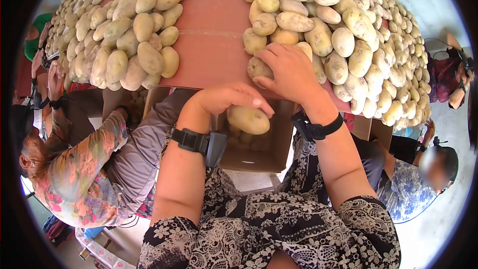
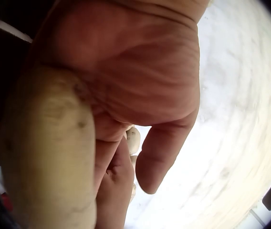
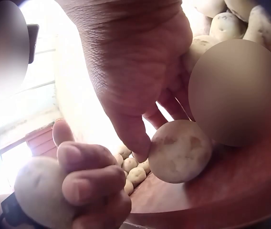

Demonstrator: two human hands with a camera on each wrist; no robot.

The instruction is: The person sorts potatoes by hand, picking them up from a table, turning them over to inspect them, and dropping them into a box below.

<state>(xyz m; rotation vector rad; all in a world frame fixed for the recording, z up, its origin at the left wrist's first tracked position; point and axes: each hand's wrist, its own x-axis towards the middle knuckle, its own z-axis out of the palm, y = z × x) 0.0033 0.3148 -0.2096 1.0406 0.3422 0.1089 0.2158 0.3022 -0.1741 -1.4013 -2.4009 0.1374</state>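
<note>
My left hand [image 1: 231, 95] is over an open cardboard box [image 1: 254, 162] and grips a pale yellow potato [image 1: 250, 121]. In the left wrist view that potato [image 2: 49, 152] lies along the palm; the right wrist view shows the fingers [image 3: 95, 183] curled round it. On the red tabletop [image 1: 209, 55], at the near edge of the right-hand pile, my right hand [image 1: 294, 72] holds another potato [image 1: 260, 71] between thumb and fingers. Its patchy brown end [image 3: 181, 151] faces the right wrist camera, with the thumb against its side.
Large potato heaps stand left [image 1: 117, 65] and right [image 1: 358, 60] on the table. More potatoes [image 1: 246, 139] lie inside the box, below the table's near edge. A person in a floral shirt [image 1: 82, 169] sits at left, another in blue and white [image 1: 408, 189] at right.
</note>
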